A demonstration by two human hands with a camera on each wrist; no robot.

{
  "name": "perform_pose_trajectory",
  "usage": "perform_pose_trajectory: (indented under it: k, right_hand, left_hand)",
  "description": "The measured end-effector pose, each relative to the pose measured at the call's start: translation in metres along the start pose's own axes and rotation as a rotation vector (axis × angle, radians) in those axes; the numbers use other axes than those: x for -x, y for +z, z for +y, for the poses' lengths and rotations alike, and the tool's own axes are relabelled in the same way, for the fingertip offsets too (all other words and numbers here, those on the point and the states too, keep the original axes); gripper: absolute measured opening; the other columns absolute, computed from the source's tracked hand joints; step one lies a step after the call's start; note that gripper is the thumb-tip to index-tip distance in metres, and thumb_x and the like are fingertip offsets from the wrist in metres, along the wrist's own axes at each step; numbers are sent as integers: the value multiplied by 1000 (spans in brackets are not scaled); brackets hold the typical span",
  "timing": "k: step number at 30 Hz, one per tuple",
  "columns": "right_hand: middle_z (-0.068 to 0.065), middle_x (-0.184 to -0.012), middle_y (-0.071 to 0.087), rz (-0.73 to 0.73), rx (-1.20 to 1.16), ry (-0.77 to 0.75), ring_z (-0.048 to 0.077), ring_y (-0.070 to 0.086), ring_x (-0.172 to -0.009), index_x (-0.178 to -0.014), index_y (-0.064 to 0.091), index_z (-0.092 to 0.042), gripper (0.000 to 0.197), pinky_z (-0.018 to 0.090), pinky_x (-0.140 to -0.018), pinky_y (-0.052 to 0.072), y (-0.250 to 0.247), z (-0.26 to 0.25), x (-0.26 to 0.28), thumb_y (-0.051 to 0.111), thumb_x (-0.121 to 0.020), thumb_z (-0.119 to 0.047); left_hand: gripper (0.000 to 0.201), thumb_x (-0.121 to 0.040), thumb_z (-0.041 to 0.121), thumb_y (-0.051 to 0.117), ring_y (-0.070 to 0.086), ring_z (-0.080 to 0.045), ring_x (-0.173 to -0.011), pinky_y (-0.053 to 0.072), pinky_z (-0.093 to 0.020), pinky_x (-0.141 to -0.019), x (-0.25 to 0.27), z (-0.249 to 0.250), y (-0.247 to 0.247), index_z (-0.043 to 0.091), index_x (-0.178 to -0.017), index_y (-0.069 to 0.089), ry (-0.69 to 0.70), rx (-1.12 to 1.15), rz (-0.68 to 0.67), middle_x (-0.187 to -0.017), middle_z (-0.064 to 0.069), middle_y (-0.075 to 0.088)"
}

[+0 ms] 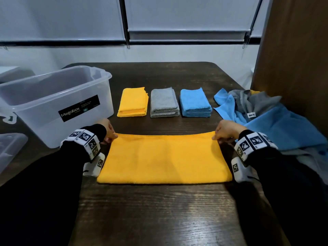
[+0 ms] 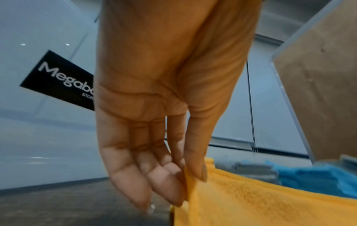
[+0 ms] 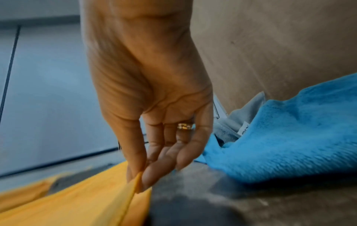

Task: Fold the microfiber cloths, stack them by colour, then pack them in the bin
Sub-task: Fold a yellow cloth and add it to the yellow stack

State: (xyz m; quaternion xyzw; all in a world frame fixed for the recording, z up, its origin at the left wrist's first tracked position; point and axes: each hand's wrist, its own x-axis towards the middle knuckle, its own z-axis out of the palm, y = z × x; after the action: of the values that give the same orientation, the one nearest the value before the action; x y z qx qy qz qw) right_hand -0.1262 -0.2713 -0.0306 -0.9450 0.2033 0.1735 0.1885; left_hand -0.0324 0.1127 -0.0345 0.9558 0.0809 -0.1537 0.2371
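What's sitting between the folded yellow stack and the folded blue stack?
The folded grey stack sits between the yellow stack and blue stack, plainest in the head view.

Likely an office or plain workroom: pale roller blinds [image 1: 186, 15] cover windows at 12 o'clock, a wood-grain partition [image 1: 292, 50] stands at 2 o'clock, beside a dark wooden tabletop [image 1: 159, 210].

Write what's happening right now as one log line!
step: folding yellow cloth | left hand: pinches far-left corner | right hand: pinches far-right corner | bin: nothing visible inside
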Motion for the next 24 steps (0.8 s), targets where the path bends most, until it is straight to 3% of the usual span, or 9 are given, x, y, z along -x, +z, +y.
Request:
perform_pose_trajectory:
  k: [3,7,8,11,14,16,18,20,24]
  right_hand:
    - [6,-73,71,-20,59,7,19,66,-71,-74,66,-5,24,24,-55,48,6,-4,-7,66,-90,-23]
    - [-1,-62,71,69,60,21,14,64,-60,-70,69,-9,24,26,-60,52,1,-6,-16,71,-86,-27]
    - [-2,-62,72,82,74,17,15,66,-63,-70,71,-9,24,28,-64,55,1,-7,-19,72,-85,-28]
    - [4,-71,74,53,123,15,18,72,-74,-80,73,-6,22,34,-72,59,8,-10,-22,72,-84,-27]
    - [7,-82,70,86,193,-8,25,70,-80,-81,66,-7,13,35,-70,58,13,-13,-20,71,-79,-19]
    - [6,-100,60,134,209,-60,28,63,-96,-100,57,-19,26,37,-75,55,14,-15,-22,68,-77,-18]
    - [6,-120,54,109,222,-133,27,55,-112,-122,52,-29,44,40,-91,50,15,-16,-23,69,-81,-26]
    - [4,-123,57,75,233,-162,26,54,-116,-122,59,-22,40,38,-97,46,16,-18,-26,70,-85,-32]
    - [11,-108,63,78,215,-81,29,60,-104,-106,66,-5,31,34,-84,48,14,-14,-31,64,-91,-32]
  left_hand:
    - [23,-87,15,67,62,-25,-77,54,-38,-82,-2,1,5,-2,-101,63,-37,-114,-35,-84,-16,65]
    - [15,-88,12,64,58,-22,-61,49,-29,-57,-6,2,3,-1,-94,62,-41,-157,-26,-73,-13,63]
    - [15,-88,12,64,60,-22,-63,49,-30,-58,-6,2,3,-1,-94,61,-42,-181,-32,-77,-15,66]
    - [26,-87,18,67,68,-24,-84,56,-36,-79,-6,0,5,-3,-101,64,-58,-242,-57,-98,-15,71]
    - [34,-82,22,72,66,-27,-97,55,-37,-85,-10,-1,6,4,-109,63,-10,-304,-16,-108,-13,66]
    - [30,-80,23,73,60,-24,-99,53,-34,-83,-10,0,7,14,-106,60,100,-309,24,-109,-6,60]
    - [22,-83,26,70,55,-19,-93,51,-31,-77,-7,2,9,18,-102,61,153,-261,-7,-100,-1,57]
    - [19,-84,27,69,55,-18,-90,52,-31,-76,-8,1,12,16,-98,64,157,-237,-32,-96,-3,59]
    - [13,-85,22,68,58,-24,-91,56,-35,-75,-12,-1,9,12,-94,65,183,-121,7,-101,-12,62]
